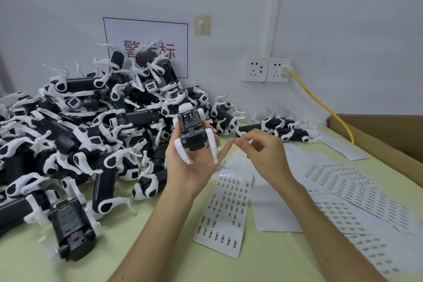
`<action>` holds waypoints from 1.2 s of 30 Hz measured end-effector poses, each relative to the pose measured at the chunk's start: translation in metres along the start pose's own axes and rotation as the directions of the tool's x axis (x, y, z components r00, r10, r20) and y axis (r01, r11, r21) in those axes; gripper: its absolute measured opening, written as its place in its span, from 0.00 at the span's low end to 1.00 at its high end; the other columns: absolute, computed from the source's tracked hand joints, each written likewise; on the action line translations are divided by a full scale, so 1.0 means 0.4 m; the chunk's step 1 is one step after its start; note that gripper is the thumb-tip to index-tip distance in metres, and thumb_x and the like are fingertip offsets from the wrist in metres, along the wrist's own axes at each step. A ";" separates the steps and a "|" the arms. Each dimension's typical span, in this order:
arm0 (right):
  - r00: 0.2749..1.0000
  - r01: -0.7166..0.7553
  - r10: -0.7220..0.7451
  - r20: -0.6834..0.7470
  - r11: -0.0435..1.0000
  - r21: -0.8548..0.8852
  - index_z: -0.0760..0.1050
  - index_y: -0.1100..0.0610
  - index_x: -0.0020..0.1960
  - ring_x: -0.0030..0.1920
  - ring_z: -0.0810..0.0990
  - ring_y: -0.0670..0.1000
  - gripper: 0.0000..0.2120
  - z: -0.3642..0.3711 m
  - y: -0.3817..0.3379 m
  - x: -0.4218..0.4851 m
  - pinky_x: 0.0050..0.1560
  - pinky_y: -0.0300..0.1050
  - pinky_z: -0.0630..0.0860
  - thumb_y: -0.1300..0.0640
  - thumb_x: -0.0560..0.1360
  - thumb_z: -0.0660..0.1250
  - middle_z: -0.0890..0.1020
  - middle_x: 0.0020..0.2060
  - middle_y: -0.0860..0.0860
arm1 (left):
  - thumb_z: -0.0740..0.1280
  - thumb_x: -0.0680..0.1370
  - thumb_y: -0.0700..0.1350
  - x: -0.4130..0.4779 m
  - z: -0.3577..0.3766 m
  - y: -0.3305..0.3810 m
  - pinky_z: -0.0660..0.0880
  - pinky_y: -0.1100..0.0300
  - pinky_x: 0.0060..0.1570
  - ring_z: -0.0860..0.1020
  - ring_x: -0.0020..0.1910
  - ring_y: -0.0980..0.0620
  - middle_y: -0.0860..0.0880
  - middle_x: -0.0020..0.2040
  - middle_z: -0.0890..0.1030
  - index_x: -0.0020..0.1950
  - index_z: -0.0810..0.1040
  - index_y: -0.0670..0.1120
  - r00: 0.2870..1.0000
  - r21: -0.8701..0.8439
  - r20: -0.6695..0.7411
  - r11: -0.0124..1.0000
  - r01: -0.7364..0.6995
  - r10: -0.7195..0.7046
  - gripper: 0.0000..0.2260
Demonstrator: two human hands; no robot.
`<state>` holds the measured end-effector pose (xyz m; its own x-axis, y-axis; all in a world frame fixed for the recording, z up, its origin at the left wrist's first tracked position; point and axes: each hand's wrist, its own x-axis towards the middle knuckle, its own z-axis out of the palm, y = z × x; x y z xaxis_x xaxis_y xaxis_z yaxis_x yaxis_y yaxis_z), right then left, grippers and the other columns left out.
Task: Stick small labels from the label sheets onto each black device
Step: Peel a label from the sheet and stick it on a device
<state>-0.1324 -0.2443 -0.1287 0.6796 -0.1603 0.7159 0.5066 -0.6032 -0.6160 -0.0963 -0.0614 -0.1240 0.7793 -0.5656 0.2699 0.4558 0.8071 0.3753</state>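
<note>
My left hand (pixel 192 167) holds one black device with white clips (pixel 191 131) upright above the table, fingers curled behind it and one finger stretched out to the right. My right hand (pixel 263 153) is just right of the device, its thumb and forefinger pinched together near that stretched fingertip; whether a small label sits between them is too small to tell. A label sheet (pixel 225 210) with rows of small printed labels lies on the table under my hands. More label sheets (pixel 343 185) fan out to the right.
A big heap of black devices (pixel 80 121) covers the table's left and back. A smaller group of devices (pixel 288 128) lies at the back right. A cardboard box (pixel 386 135) stands at the right edge. Wall sockets (pixel 266 69) carry a yellow cable (pixel 320 103).
</note>
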 end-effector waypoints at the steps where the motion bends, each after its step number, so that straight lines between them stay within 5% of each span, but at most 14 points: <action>1: 1.000 0.012 -0.012 -0.001 1.000 -0.004 0.80 0.39 0.40 0.34 0.78 0.43 0.08 0.000 -0.002 0.000 0.36 0.29 0.69 0.37 0.74 0.69 0.82 0.38 0.37 | 0.63 0.82 0.60 0.001 -0.001 0.000 0.77 0.42 0.61 0.82 0.44 0.50 0.51 0.49 0.82 0.61 0.82 0.48 1.000 0.006 -0.007 1.000 -0.011 0.011 0.19; 5: 0.998 0.067 -0.067 0.015 0.998 -0.016 0.80 0.40 0.39 0.34 0.77 0.43 0.08 0.001 -0.006 0.000 0.36 0.28 0.68 0.38 0.73 0.71 0.81 0.37 0.37 | 0.64 0.82 0.60 0.004 -0.006 -0.001 0.78 0.43 0.60 0.79 0.45 0.50 0.49 0.47 0.79 0.67 0.77 0.50 0.999 0.026 -0.031 0.999 -0.044 0.045 0.20; 9: 0.997 0.002 0.000 0.083 1.000 -0.017 0.82 0.44 0.40 0.32 0.75 0.46 0.07 0.006 -0.003 -0.005 0.37 0.32 0.71 0.42 0.72 0.75 0.83 0.37 0.41 | 0.61 0.83 0.59 0.007 -0.001 0.005 0.77 0.54 0.45 0.77 0.38 0.49 0.49 0.45 0.81 0.62 0.80 0.47 0.998 0.073 0.003 0.995 -0.068 0.067 0.19; 12: 0.978 -0.161 0.135 0.157 0.973 0.163 0.84 0.49 0.42 0.30 0.77 0.47 0.08 0.006 -0.011 0.002 0.36 0.41 0.75 0.58 0.78 0.72 0.85 0.37 0.47 | 0.61 0.81 0.61 0.004 0.000 0.010 0.74 0.56 0.41 0.76 0.38 0.48 0.47 0.43 0.80 0.62 0.80 0.48 0.997 0.223 0.020 0.972 -0.078 0.076 0.20; 17: 0.956 -0.254 0.177 0.234 0.899 0.356 0.86 0.54 0.43 0.31 0.78 0.51 0.09 -0.015 -0.033 0.009 0.35 0.41 0.76 0.62 0.79 0.70 0.85 0.37 0.54 | 0.61 0.82 0.59 -0.002 -0.001 0.002 0.79 0.54 0.40 0.82 0.43 0.47 0.46 0.46 0.82 0.57 0.85 0.47 0.997 0.383 0.017 0.921 -0.074 0.073 0.20; 21: 0.941 -0.261 0.187 0.282 0.932 0.253 0.85 0.59 0.48 0.31 0.79 0.49 0.03 -0.015 -0.030 0.009 0.36 0.42 0.77 0.63 0.77 0.73 0.85 0.35 0.49 | 0.62 0.81 0.59 -0.006 0.001 -0.007 0.81 0.53 0.45 0.85 0.46 0.44 0.43 0.46 0.85 0.54 0.86 0.45 0.995 0.524 -0.011 0.848 -0.082 0.103 0.20; 25: 0.915 -0.279 0.215 0.342 0.949 0.149 0.86 0.42 0.43 0.33 0.81 0.46 0.11 -0.020 -0.027 0.009 0.39 0.40 0.78 0.59 0.76 0.74 0.86 0.36 0.45 | 0.63 0.80 0.59 -0.006 0.005 -0.009 0.80 0.55 0.48 0.84 0.47 0.48 0.47 0.46 0.85 0.49 0.87 0.50 0.989 0.658 -0.028 0.747 -0.091 0.145 0.17; 28: 0.894 -0.301 0.239 0.379 0.947 0.111 0.85 0.40 0.41 0.34 0.81 0.45 0.03 -0.023 -0.027 0.007 0.40 0.40 0.77 0.47 0.67 0.75 0.86 0.36 0.44 | 0.61 0.81 0.56 -0.001 0.007 -0.016 0.80 0.62 0.45 0.85 0.46 0.53 0.50 0.45 0.86 0.46 0.88 0.53 0.988 0.703 -0.019 0.705 -0.094 0.151 0.17; 31: 0.890 -0.306 0.269 0.368 0.951 0.045 0.86 0.47 0.45 0.34 0.81 0.44 0.17 -0.022 -0.012 0.006 0.40 0.36 0.76 0.42 0.60 0.70 0.87 0.39 0.44 | 0.62 0.81 0.54 0.005 -0.001 -0.022 0.79 0.62 0.49 0.84 0.49 0.51 0.48 0.47 0.86 0.48 0.88 0.52 0.988 0.727 0.021 0.676 -0.122 0.155 0.15; 36: 0.898 -0.288 0.282 0.339 0.957 -0.034 0.86 0.47 0.45 0.34 0.80 0.40 0.10 -0.022 0.003 0.010 0.40 0.35 0.76 0.61 0.71 0.74 0.87 0.41 0.42 | 0.69 0.74 0.59 0.004 0.003 -0.027 0.79 0.57 0.49 0.83 0.48 0.47 0.44 0.48 0.83 0.59 0.81 0.41 0.993 0.757 0.020 0.647 -0.090 0.116 0.24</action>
<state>-0.1338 -0.2524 -0.1237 0.9326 -0.0492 0.3576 0.2715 -0.5574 -0.7846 -0.1007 -0.0713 -0.1265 0.8182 -0.4716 0.3289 -0.1014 0.4447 0.8899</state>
